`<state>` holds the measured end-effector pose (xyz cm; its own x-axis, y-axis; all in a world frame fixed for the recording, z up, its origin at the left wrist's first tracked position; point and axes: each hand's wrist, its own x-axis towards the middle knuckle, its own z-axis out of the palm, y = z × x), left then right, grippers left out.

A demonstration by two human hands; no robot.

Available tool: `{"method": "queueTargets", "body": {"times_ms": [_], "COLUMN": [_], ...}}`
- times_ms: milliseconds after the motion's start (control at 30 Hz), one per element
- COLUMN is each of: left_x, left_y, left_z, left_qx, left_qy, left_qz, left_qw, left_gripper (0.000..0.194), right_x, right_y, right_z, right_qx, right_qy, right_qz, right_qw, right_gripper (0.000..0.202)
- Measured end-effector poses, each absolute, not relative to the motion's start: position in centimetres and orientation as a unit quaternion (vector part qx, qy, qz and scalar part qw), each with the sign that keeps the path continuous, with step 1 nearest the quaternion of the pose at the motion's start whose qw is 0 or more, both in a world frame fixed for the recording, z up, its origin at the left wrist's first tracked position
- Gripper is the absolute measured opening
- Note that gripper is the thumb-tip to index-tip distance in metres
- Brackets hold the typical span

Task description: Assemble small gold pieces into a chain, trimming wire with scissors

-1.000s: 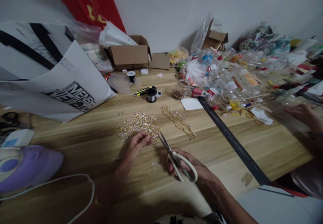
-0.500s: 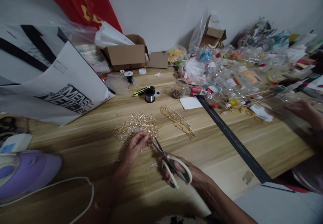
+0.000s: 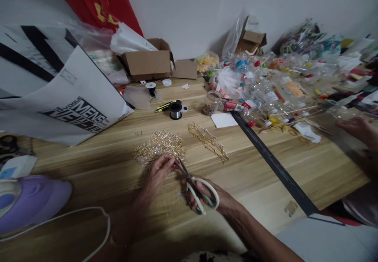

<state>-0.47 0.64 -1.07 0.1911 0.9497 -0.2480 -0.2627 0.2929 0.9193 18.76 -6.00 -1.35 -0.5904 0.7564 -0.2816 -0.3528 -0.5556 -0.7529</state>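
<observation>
Scissors with white handles (image 3: 215,193) are in my right hand (image 3: 203,193), fingers through the loops. Their blades are slightly parted and point up-left, with the tips at the fingertips of my left hand (image 3: 161,169). My left hand is closed in a pinch; what it holds is too small to make out. Just beyond it lies a pile of small gold and silver pieces (image 3: 162,144). Gold beaded chains (image 3: 208,142) lie to the right of the pile. A few silvery bits (image 3: 178,195) rest on the wooden table (image 3: 141,222) left of the scissors.
A wire spool (image 3: 175,111), a yellow cutter (image 3: 162,107) and a jar of beads (image 3: 211,102) stand farther back. At left are a white bag (image 3: 65,96) and a purple appliance (image 3: 35,199). Plastic bottles crowd the right; another person's hand (image 3: 357,130) is there.
The scissors and my right hand have moved slightly left and up, bringing the blades closer to my left fingertips. My left hand has barely moved.
</observation>
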Motion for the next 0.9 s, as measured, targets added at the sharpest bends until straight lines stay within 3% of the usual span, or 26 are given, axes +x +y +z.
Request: {"method": "queueTargets", "body": {"times_ms": [333, 900], "left_x": [-0.49, -0.45], "left_y": [0.69, 0.64], "left_z": [-1.27, -1.33], "left_qx": [0.384, 0.363], "left_qy": [0.445, 0.443], "left_qz": [0.452, 0.461], "left_qw": [0.672, 0.678], "left_gripper": [0.026, 0.030], "right_x": [18.23, 17.83], "right_y": [-5.75, -5.72], "right_z": [-0.96, -0.51], "right_qx": [-0.307, -0.343], "right_qy": [-0.339, -0.352], "right_qz": [0.820, 0.805], "right_qw": [0.344, 0.332], "right_gripper": [0.042, 0.046]}}
